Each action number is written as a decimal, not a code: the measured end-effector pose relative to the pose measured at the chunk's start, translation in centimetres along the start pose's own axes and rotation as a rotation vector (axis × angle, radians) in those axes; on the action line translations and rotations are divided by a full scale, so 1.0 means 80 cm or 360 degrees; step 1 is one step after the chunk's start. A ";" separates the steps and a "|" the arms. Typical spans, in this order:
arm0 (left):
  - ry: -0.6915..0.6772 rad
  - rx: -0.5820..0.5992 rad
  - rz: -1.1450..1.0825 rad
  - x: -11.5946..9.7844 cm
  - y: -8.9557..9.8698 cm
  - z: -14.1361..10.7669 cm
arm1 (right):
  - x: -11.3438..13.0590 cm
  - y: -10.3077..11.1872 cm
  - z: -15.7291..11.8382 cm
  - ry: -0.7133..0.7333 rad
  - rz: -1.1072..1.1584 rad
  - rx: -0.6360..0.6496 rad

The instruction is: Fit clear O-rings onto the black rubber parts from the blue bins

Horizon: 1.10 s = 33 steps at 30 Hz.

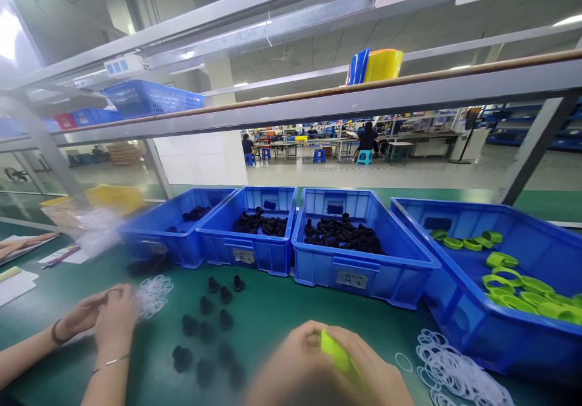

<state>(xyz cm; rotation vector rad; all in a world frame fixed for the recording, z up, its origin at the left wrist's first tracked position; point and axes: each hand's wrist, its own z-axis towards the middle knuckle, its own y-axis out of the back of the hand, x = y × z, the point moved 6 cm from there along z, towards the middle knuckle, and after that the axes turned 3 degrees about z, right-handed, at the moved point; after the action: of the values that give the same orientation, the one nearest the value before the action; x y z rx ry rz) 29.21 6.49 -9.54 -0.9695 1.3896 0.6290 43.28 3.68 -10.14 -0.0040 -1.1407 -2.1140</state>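
At the bottom centre, my left hand (295,363) and my right hand (370,363) come together around a lime-green ring (335,351). Fingers of both hands press on it, and its lower part is blurred. Left of my hands, several small black parts (207,306) stand on the green table (268,300). A pile of thin white rings (454,366) lies to the right of my right hand, with one loose ring (404,362) beside it. More lime-green rings (522,285) are in the right blue bin (459,297).
Three blue bins (364,276) with black parts stand behind the work area. At left, another person's hands (113,315) work beside a second white ring pile (154,297). A shelf (291,106) crosses above the bins.
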 end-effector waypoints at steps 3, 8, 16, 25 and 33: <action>-0.0048 0.0016 -0.0032 -0.002 0.000 0.001 | -0.003 -0.001 -0.003 0.0004 -0.0014 0.0023; -0.0069 0.0017 -0.0134 0.011 0.000 0.009 | -0.004 0.004 0.000 -0.0076 0.0098 0.0014; -0.0112 -0.0016 -0.0216 0.011 0.010 0.010 | 0.004 0.026 0.011 -0.0234 0.0365 -0.0095; -0.0063 -0.0053 -0.0153 0.007 0.006 0.007 | -0.003 0.031 0.010 -0.0250 0.0382 -0.0120; -0.0048 -0.0033 -0.0164 0.006 0.007 0.006 | 0.005 0.038 0.013 -0.0238 0.0428 -0.0153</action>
<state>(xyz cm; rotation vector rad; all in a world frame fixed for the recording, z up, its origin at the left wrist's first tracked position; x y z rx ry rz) 29.02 7.09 -10.14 -1.0371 1.3005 0.5796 44.46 3.15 -7.13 -0.3466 -1.0572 -1.9496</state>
